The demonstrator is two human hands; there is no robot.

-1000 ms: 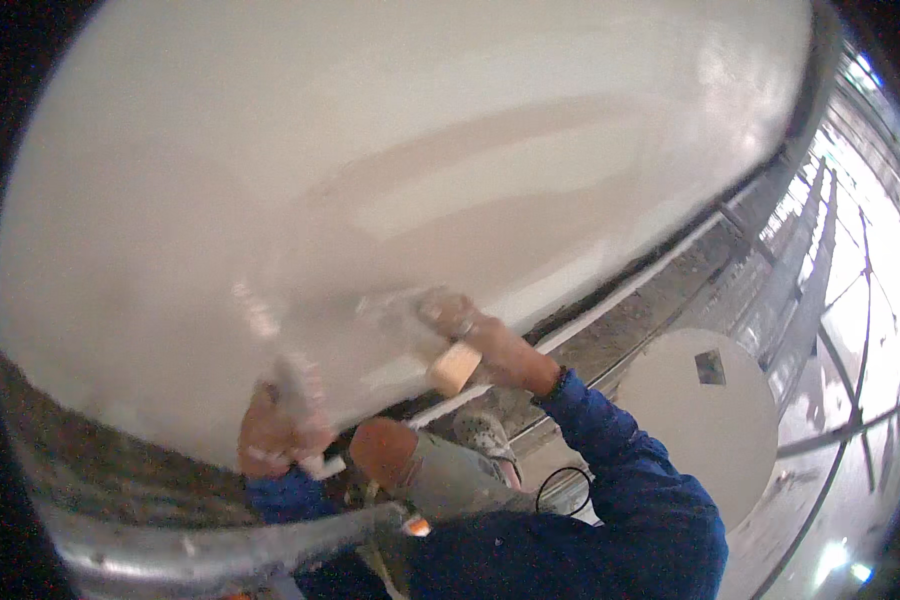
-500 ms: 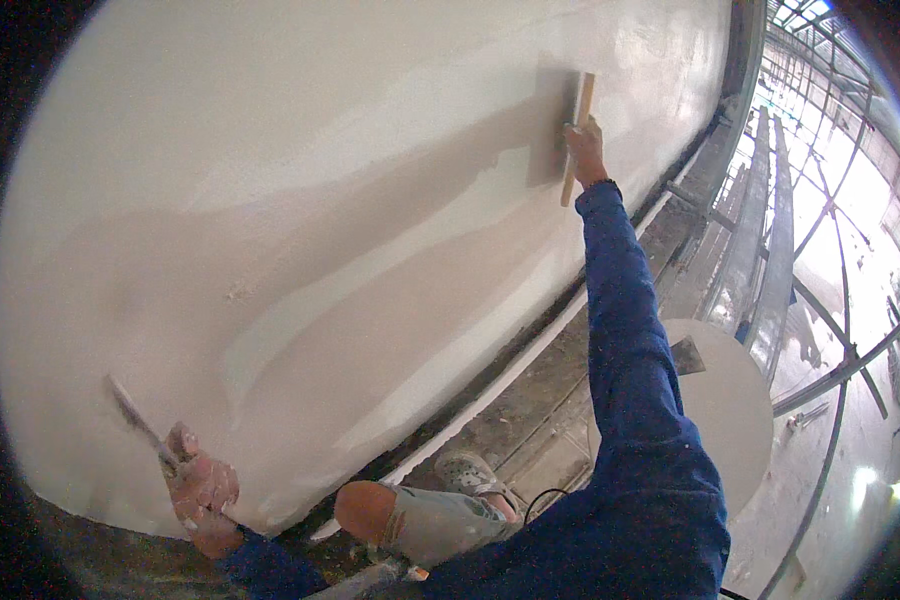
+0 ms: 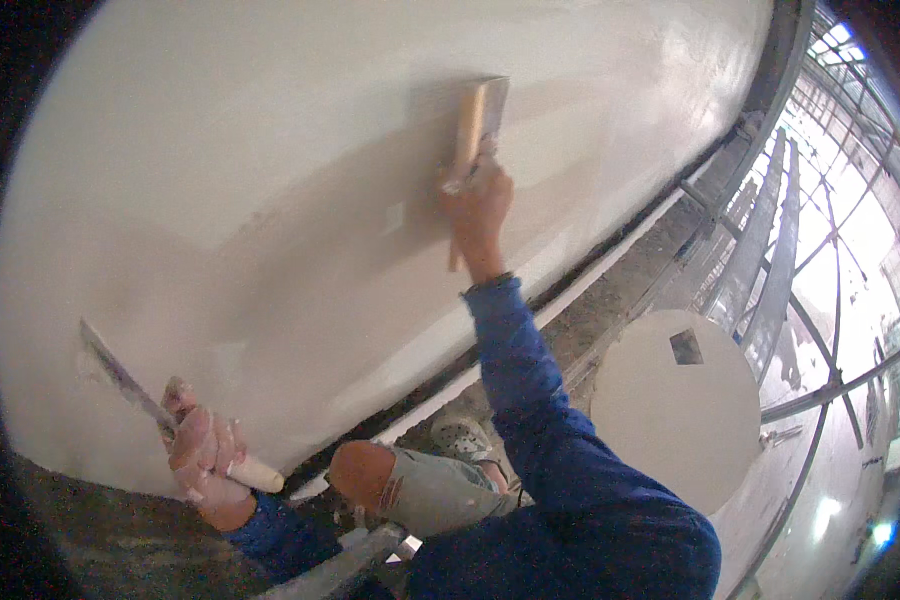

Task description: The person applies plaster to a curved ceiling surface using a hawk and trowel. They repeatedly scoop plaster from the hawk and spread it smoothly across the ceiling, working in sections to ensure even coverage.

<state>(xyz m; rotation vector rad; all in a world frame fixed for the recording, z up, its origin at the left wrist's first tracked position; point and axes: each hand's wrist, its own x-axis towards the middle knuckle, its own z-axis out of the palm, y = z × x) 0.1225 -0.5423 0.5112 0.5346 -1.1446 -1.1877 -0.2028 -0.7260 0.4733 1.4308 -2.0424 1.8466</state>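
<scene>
My right hand (image 3: 482, 205) grips a plastering trowel (image 3: 477, 125) by its wooden handle. The trowel's blade lies against a pale plastered wall (image 3: 270, 70), slightly blurred by motion. Damp, darker bands of plaster run across the wall around it, with a small lighter patch below. At the lower left, my left hand (image 3: 208, 455) is closed round the light handle of a putty knife (image 3: 130, 380). Its narrow blade points up and left in front of the wall. White plaster smears cover the fingers of that hand.
A round pale surface (image 3: 675, 420) with a small dark square piece (image 3: 686, 347) stands to my right. Beyond it lie long metal planks (image 3: 760, 235) and scaffold poles (image 3: 830, 385). My bent knee (image 3: 362, 475) and a clog-like shoe (image 3: 460, 440) are by the wall's foot.
My right hand and the trowel have moved left and slightly down along the wall, smoothing over lighter streaks. The left hand has turned a little, showing more of the putty knife's handle.
</scene>
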